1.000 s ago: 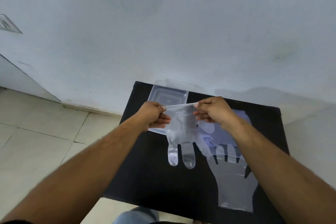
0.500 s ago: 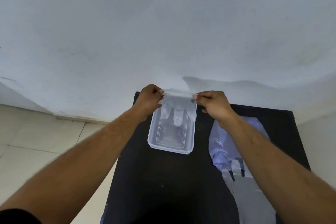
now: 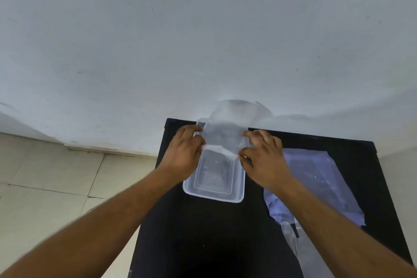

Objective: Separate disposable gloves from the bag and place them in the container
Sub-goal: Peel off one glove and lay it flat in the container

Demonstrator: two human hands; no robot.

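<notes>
A clear rectangular plastic container (image 3: 214, 195) sits at the far middle of a black table (image 3: 203, 232). Over its far half lies a see-through disposable glove (image 3: 223, 136), and part of it billows up past the table's far edge. My left hand (image 3: 184, 153) pinches the glove's left edge and my right hand (image 3: 262, 156) pinches its right edge, both low over the container. To the right lies the bluish plastic bag (image 3: 316, 178) with more gloves. One glove (image 3: 293, 239) sticks out of its near end, partly hidden by my right forearm.
A pale wall (image 3: 203, 40) rises directly behind the table. Beige floor tiles (image 3: 56, 176) lie to the left, below the table's left edge. The near part of the black table top shows bare.
My hands have dropped from above the container's far end down onto it, laying the glove over it. The glove's fingers no longer hang down, and its far part now puffs upward.
</notes>
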